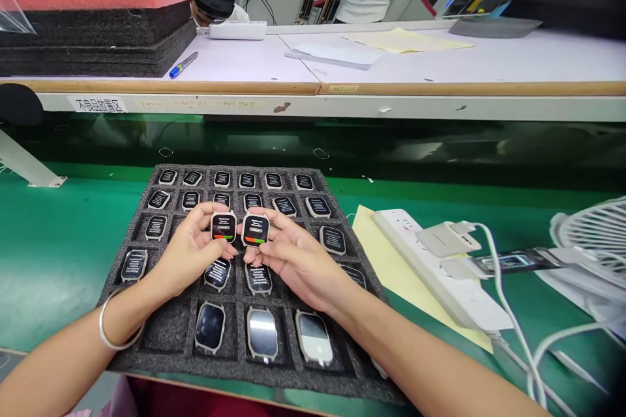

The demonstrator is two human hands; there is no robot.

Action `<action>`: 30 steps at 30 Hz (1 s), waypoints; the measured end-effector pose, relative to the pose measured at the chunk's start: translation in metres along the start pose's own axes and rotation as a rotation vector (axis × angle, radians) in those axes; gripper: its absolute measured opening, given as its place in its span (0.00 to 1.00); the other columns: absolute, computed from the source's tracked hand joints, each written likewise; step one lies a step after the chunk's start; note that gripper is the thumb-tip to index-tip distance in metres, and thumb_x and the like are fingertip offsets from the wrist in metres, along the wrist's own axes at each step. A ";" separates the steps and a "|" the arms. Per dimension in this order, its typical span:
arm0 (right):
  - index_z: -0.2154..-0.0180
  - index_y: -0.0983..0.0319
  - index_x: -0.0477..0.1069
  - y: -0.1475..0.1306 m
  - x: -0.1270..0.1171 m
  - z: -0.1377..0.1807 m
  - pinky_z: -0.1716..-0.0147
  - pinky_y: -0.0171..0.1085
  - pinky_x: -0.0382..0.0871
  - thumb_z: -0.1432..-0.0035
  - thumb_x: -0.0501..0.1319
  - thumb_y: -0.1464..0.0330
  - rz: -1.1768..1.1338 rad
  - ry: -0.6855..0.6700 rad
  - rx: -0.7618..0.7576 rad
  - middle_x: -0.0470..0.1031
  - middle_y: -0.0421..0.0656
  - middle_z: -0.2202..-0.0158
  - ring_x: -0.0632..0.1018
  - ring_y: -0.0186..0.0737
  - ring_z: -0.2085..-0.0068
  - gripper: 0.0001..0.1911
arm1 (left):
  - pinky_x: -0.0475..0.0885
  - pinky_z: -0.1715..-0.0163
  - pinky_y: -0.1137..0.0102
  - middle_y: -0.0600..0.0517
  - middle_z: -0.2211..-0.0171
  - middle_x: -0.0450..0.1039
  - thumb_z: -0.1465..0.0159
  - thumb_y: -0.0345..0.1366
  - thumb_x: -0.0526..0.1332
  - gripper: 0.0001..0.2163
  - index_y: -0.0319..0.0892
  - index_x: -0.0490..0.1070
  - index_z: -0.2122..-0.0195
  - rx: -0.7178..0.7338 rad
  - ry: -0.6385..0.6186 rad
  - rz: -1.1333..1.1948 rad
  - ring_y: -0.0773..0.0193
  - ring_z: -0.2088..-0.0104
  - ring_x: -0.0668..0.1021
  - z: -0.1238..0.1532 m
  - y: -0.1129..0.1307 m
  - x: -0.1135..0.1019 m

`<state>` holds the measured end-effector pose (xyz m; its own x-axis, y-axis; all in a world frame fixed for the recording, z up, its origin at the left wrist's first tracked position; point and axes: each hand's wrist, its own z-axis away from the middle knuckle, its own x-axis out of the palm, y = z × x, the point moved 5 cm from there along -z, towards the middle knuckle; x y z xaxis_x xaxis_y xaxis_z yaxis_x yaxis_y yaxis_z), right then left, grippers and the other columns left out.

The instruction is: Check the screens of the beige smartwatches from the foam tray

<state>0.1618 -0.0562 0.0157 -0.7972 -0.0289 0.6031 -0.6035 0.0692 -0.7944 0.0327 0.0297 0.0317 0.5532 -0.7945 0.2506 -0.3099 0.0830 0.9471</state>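
My left hand point(190, 251) holds one smartwatch body point(223, 227) with a lit screen showing a red and green bar. My right hand point(293, 254) grips a second watch body point(255, 230) with the same kind of screen, side by side with the first. Both are held just above a black foam tray point(171, 326) with square pockets, which lies on the green bench. Several more watch bodies sit in the pockets; those in the far rows point(247, 180) show white text, and three in the near row point(261, 333) have dark or blank screens. A silver bangle point(110, 332) is on my left wrist.
A white power strip point(440, 273) with plugged chargers and cables lies on yellow paper point(386, 254) to the right, beside a white fan point(594, 231). A raised white shelf point(342, 58) behind carries stacked foam sheets point(92, 13), a blue marker point(183, 64) and papers. Other people are beyond it.
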 end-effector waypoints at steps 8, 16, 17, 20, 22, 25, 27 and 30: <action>0.40 0.73 0.51 -0.001 -0.001 0.000 0.57 0.33 0.70 0.40 0.64 0.73 0.011 -0.016 -0.009 0.67 0.53 0.55 0.73 0.43 0.60 0.32 | 0.75 0.64 0.68 0.44 0.56 0.70 0.35 0.29 0.65 0.19 0.33 0.62 0.46 0.029 -0.008 -0.014 0.53 0.67 0.77 0.001 0.004 0.000; 0.40 0.74 0.50 0.000 0.000 -0.002 0.58 0.33 0.71 0.42 0.64 0.73 0.018 -0.004 -0.009 0.67 0.55 0.54 0.73 0.43 0.61 0.34 | 0.75 0.64 0.68 0.45 0.55 0.70 0.34 0.30 0.66 0.19 0.35 0.64 0.44 0.027 0.019 -0.036 0.53 0.67 0.77 0.003 0.001 -0.001; 0.40 0.74 0.50 0.000 -0.001 -0.002 0.58 0.33 0.71 0.42 0.64 0.73 0.016 -0.001 -0.013 0.67 0.55 0.54 0.73 0.43 0.61 0.34 | 0.75 0.64 0.68 0.44 0.55 0.70 0.34 0.30 0.66 0.19 0.35 0.64 0.44 0.027 0.020 -0.031 0.53 0.67 0.77 0.003 0.001 -0.001; 0.40 0.73 0.52 -0.001 -0.003 -0.003 0.58 0.33 0.71 0.43 0.64 0.73 0.014 0.024 -0.031 0.67 0.53 0.55 0.73 0.43 0.60 0.33 | 0.75 0.64 0.69 0.44 0.54 0.70 0.34 0.30 0.66 0.18 0.35 0.65 0.45 0.037 0.033 -0.015 0.53 0.66 0.77 0.003 0.002 0.000; 0.41 0.72 0.52 -0.002 -0.005 -0.003 0.59 0.33 0.71 0.43 0.64 0.73 0.022 0.038 -0.044 0.67 0.54 0.55 0.73 0.44 0.60 0.33 | 0.75 0.64 0.69 0.44 0.53 0.70 0.35 0.30 0.67 0.19 0.35 0.65 0.45 0.042 0.040 -0.008 0.53 0.66 0.77 0.003 0.003 0.000; 0.41 0.72 0.53 -0.003 -0.004 -0.002 0.59 0.33 0.71 0.42 0.65 0.73 0.020 0.037 -0.053 0.67 0.54 0.54 0.73 0.44 0.60 0.32 | 0.75 0.63 0.69 0.43 0.53 0.70 0.35 0.30 0.67 0.18 0.35 0.66 0.45 0.037 0.047 -0.007 0.52 0.66 0.77 0.003 0.002 0.000; 0.41 0.71 0.54 -0.003 -0.003 -0.002 0.59 0.33 0.71 0.42 0.64 0.73 0.010 0.027 -0.053 0.67 0.53 0.54 0.73 0.44 0.60 0.31 | 0.75 0.63 0.68 0.44 0.54 0.70 0.34 0.30 0.67 0.18 0.36 0.66 0.46 0.037 0.052 -0.009 0.52 0.66 0.77 0.002 0.002 0.000; 0.42 0.70 0.56 -0.002 -0.001 -0.002 0.59 0.33 0.71 0.42 0.65 0.73 0.013 0.018 -0.051 0.67 0.53 0.54 0.73 0.43 0.60 0.30 | 0.75 0.64 0.68 0.44 0.55 0.71 0.34 0.30 0.67 0.17 0.37 0.66 0.46 0.044 0.052 -0.012 0.52 0.67 0.77 0.003 0.003 0.000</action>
<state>0.1641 -0.0541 0.0171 -0.8044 -0.0100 0.5941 -0.5907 0.1200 -0.7979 0.0297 0.0281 0.0342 0.5962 -0.7629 0.2501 -0.3356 0.0463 0.9409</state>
